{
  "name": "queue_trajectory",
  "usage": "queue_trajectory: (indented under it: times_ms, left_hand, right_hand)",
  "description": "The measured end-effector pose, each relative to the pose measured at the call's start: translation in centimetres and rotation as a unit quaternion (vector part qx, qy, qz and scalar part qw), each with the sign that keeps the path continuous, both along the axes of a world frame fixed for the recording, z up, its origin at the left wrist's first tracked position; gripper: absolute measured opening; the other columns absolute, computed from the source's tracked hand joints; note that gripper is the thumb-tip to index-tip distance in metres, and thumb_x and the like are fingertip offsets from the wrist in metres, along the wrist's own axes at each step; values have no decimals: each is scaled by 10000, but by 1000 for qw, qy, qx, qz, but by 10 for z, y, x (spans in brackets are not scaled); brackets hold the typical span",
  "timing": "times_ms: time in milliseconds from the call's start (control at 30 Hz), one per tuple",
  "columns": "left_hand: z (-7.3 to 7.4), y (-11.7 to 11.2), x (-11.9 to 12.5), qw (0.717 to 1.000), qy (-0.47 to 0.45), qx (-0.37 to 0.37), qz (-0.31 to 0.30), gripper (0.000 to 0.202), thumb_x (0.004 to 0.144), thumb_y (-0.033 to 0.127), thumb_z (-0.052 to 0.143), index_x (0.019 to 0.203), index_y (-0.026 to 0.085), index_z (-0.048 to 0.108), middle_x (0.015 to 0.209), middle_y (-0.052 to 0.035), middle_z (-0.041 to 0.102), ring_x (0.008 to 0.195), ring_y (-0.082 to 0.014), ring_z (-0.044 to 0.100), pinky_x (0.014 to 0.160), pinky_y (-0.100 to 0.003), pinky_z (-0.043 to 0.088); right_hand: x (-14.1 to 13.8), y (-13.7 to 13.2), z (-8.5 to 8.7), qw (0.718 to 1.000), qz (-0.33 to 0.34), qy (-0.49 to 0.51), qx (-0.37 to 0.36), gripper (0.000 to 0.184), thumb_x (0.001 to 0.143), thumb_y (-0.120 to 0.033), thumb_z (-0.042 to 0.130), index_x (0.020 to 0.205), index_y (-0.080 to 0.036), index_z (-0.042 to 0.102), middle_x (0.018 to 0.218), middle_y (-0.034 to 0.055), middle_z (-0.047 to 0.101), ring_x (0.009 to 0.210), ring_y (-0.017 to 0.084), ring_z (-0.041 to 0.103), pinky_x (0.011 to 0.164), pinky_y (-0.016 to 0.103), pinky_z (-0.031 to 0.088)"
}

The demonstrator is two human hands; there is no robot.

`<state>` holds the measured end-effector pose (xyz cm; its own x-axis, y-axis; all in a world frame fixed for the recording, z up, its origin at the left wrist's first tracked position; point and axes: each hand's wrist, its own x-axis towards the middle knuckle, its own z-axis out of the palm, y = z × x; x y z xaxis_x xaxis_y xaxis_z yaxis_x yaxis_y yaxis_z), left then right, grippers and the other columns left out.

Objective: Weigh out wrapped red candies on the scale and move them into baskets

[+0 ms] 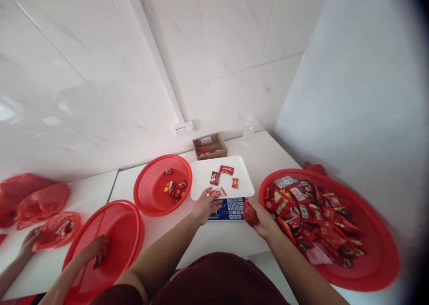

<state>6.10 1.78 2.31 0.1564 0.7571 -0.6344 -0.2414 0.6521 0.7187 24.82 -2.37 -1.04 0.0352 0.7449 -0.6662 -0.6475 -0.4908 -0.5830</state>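
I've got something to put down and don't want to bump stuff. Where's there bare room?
The white tabletop is bare between the scale's tray and the big right-hand basket, and between the blue keypad and the maroon shirt. It's crowded inside that basket, heaped with red packets, and at far left, with red bags and another person's hands.

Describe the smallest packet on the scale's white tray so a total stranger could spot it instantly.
By the tiled wall is a white table, where a blue-keyed scale carries a white tray. On that tray, look right of the dark-red packet. The small packet there is bright red and yellow, narrower than its neighbours.
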Motion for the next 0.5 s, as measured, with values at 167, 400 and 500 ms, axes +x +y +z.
queue_trajectory:
  times_ms: [167,400,500]
  left_hand:
    - [6,0,-10,1000,-13,-16,-23,1000,782,462,669,1466,352,-53,1463,-164,321,1060,-227,605,842,-360,504]
    - [-4,-31,-29,997,-9,-40,-65,830,796,453,646,1441,316,142,1314,-127,476,904,-181,651,838,-352,490]
    - [-7,-36,-46,998,-6,-52,-46,769,802,414,646,1410,288,191,1269,-116,507,873,-165,652,834,-337,482]
  right_hand:
    - [-23,45,11,998,-27,40,35,115,809,-293,554,838,-187,587,705,31,682,642,131,651,610,249,555]
    - [-31,76,-7,996,-40,-7,76,372,621,-98,652,937,-249,528,758,-40,668,661,129,652,564,255,558]
    - [-25,77,-20,996,-44,-40,67,436,567,-39,625,930,-254,517,728,-53,639,592,113,627,489,226,534]
